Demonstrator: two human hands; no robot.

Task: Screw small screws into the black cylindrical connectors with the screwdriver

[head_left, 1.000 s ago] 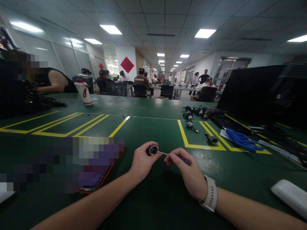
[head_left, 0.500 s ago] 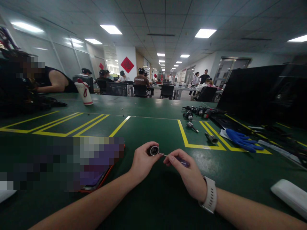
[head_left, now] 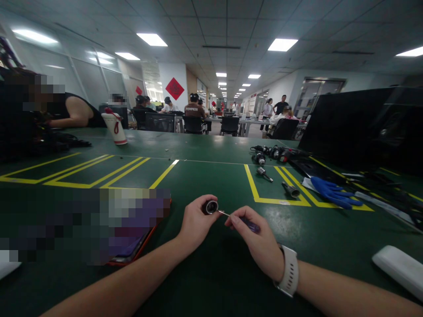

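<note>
Left hand (head_left: 195,225), forearm (head_left: 132,277) from 8 o'clock: fingers curled round dark cylinder (head_left: 211,207). Right hand (head_left: 251,233) (wearing watch (head_left: 290,270)): fingers pinching screwdriver (head_left: 253,227), shaft toward 10 o'clock.

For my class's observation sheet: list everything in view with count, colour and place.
Cylindrical part: one, dark, silver rim, in left hand
Screwdriver: one, purple handle, in right hand
Metal parts: two, grey, right
Small parts: several, black and silver, beyond those
Glove: one, blue, right
Cup: one, white and red, far left
Flat item: one, purple, red edge, left, mostly pixelated
Smooth objects: two, white, side edges
Panel: one, black, right
Clutter: uncountable, dark, both sides
Tape: several strips, yellow, on table
Table: one, green, foreground
Diamond signs: several, red, background
Chairs: several, black, background
Ceiling lights: many, white, overhead
People: several, varied clothing, left and background
Watch: one, pale, right wrist
Left hand: one, bare, centre
Right hand: one, bare, centre
</note>
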